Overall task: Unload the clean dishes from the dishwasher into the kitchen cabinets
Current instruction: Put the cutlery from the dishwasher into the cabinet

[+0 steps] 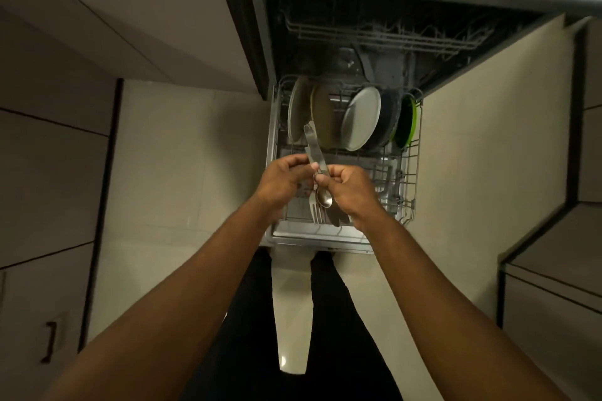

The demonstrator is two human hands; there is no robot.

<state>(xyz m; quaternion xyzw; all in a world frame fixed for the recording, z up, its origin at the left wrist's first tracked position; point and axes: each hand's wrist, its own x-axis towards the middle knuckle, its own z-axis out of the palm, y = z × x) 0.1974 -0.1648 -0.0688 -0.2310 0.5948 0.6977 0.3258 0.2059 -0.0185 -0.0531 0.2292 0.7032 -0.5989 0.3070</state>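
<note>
Both hands meet over the pulled-out lower rack (411, 172): the left hand (284, 180) and the right hand (349, 185) each pinch a bundle of cutlery (317, 172) between them, its long axis running away from the person, handles far, heads near. I count one spoon and at least two forks, other pieces unclear. Five plates (361, 119) stand on edge just beyond, equally near either hand.

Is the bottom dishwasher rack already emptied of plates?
No, several plates stand upright in the lower rack, among them a green one.
</note>
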